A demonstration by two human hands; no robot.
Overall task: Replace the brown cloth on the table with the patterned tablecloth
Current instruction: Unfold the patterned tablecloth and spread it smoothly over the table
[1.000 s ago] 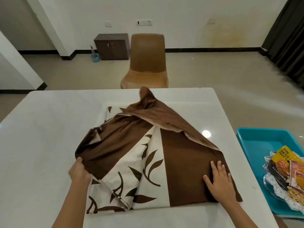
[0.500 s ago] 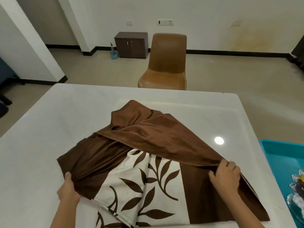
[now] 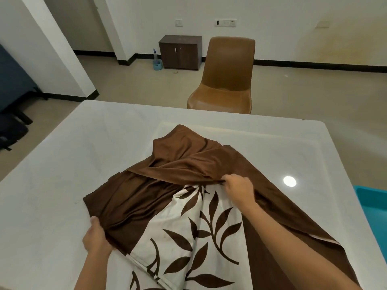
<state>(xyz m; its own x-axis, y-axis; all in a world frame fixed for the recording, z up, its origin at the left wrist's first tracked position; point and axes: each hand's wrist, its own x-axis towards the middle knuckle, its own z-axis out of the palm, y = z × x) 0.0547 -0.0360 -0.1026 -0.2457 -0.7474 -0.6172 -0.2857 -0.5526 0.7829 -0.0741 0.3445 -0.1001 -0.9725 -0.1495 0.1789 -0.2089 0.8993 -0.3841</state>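
Chair [image 3: 222, 78] behind table [image 3: 62, 164]; tablecloth [image 3: 188, 237] possibly gripped.

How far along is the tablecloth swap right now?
Done: the patterned tablecloth is on the white table, partly unfolded. In hand: left hand and right hand grip its brown folds. Left: spreading it across the table, most of which is bare.

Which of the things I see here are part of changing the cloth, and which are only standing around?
Part of the job:
patterned tablecloth
table
left hand
right hand

Only standing around:
brown chair
small cabinet
teal tray
spray bottle
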